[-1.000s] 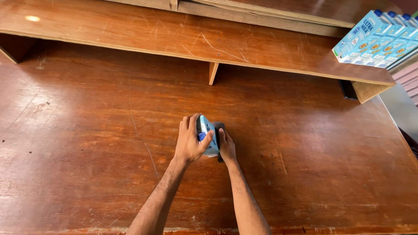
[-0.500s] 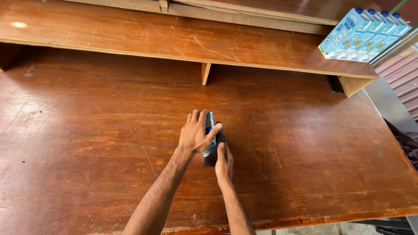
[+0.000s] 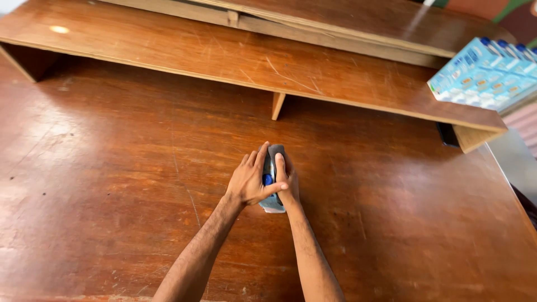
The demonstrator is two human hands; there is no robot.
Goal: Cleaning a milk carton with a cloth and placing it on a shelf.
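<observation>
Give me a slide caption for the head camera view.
Both hands, left hand and right hand, clasp a small grey-blue object on a wooden table.

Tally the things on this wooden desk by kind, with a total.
Small grey and blue object held between both hands: 1
Pack of blue and white cartons on the raised wooden shelf: 1
Dark object under the shelf's right end: 1
Total: 3

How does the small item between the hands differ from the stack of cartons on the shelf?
The item is single and small, dark grey with blue parts; the cartons are many, pale blue, packed in a block. The item sits on the table, clasped between the left hand and right hand; the cartons lie untouched on the raised shelf at the far right, partly out of frame. Both rest on brown wood.
</observation>
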